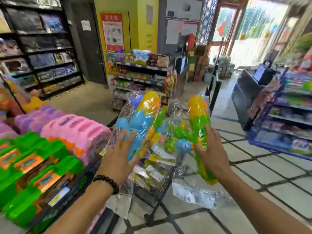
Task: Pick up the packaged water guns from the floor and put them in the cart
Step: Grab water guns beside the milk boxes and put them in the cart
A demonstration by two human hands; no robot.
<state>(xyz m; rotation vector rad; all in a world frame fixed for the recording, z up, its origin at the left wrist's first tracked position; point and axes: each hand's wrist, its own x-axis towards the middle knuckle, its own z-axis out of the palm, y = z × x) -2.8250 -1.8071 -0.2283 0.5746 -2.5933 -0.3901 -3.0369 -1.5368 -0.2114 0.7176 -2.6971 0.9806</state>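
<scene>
The left hand (118,156), marked by a black beaded bracelet (107,182) at the wrist, is wrapped around the lower end of a blue-and-yellow plastic water gun in a clear crinkled bag (140,122), with the fingers spread across the blue body. The right hand (211,152) is closed on the middle of a green-and-yellow plastic water gun in a clear bag (199,125), held upright with its yellow tip pointing away. Between and just beyond both hands, a black wire-mesh cart (152,188) is seen, already heaped with more bagged water guns (168,142). To the left of the left hand, stacked pink and green packaged toys (55,146) are shelved. The view is blurred.
</scene>
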